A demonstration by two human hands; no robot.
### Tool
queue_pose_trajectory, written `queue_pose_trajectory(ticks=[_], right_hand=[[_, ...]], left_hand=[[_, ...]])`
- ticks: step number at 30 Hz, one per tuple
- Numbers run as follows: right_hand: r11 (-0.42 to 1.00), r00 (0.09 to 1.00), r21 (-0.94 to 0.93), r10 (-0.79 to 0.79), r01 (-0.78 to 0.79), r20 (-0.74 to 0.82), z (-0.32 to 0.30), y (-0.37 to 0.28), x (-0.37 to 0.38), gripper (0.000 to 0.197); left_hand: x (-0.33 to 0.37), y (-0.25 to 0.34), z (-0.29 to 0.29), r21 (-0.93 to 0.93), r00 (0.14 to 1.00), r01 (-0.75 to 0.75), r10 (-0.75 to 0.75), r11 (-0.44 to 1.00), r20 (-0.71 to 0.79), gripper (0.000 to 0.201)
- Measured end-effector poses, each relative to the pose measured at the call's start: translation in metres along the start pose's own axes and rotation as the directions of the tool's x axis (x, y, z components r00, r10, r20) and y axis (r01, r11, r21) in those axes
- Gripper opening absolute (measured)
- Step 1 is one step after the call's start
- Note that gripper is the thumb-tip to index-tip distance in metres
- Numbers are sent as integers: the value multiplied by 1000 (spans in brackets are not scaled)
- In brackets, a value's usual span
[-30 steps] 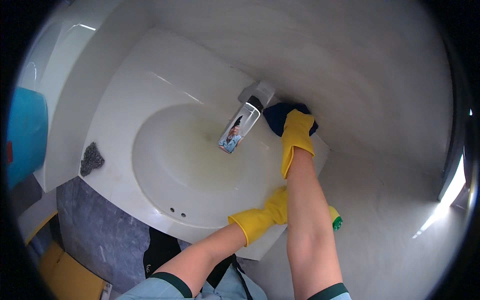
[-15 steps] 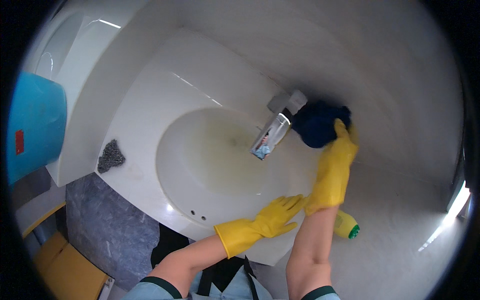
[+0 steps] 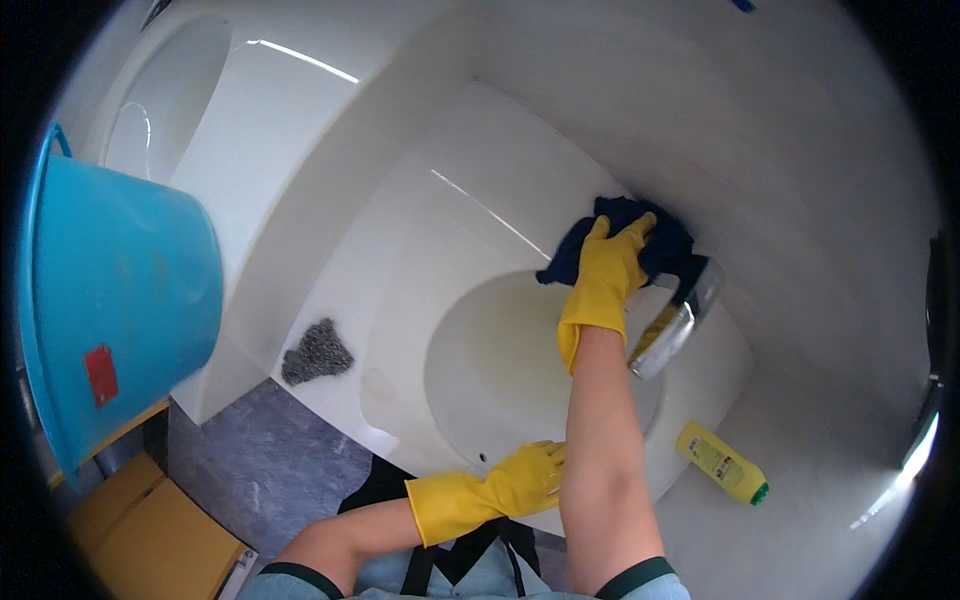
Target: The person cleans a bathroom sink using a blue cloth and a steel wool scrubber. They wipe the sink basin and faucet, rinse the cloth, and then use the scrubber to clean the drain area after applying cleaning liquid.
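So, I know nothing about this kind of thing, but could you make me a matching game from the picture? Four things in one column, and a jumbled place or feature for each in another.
Things
1. Crumpled dark blue cloth
2. Grey wiry scouring pad
3. Yellow plastic bottle
4. Large blue plastic bucket

Places and features
A. Bears a red patch
B. On the white countertop, left of the white oval basin
C. Under the yellow-gloved right hand
D. Right of that basin, with a green cap

Pairs: 1-C, 2-B, 3-D, 4-A
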State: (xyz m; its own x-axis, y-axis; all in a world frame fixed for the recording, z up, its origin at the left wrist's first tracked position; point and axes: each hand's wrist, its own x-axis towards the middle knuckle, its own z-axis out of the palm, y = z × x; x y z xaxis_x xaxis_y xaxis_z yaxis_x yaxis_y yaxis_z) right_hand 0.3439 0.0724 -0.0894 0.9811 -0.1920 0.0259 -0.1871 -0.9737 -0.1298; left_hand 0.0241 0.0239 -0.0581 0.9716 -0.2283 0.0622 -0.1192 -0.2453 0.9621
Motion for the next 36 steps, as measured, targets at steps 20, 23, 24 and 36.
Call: queue_pose_trajectory(ticks=[20,23,24,36], right_hand=[[468,645,463,-663,753,-379,44,-210,-70,53],[311,741,830,-650,462,-169,15,-190,-128,19],[234,732,875,-657,424,-179,4,-182,-147,15],[163,623,984,-764,-66,168,-37,-90,-249,42]], left_hand=[[-97,-48,-251,591,713,689,-244,419,-657,69],[-120,-52,-235,595,686,726,-306,344,-660,72],[-128,-53,-228,613,695,719,-308,328,-650,73],[-166,-83,-211,618,652,757,-299,211,-697,71]])
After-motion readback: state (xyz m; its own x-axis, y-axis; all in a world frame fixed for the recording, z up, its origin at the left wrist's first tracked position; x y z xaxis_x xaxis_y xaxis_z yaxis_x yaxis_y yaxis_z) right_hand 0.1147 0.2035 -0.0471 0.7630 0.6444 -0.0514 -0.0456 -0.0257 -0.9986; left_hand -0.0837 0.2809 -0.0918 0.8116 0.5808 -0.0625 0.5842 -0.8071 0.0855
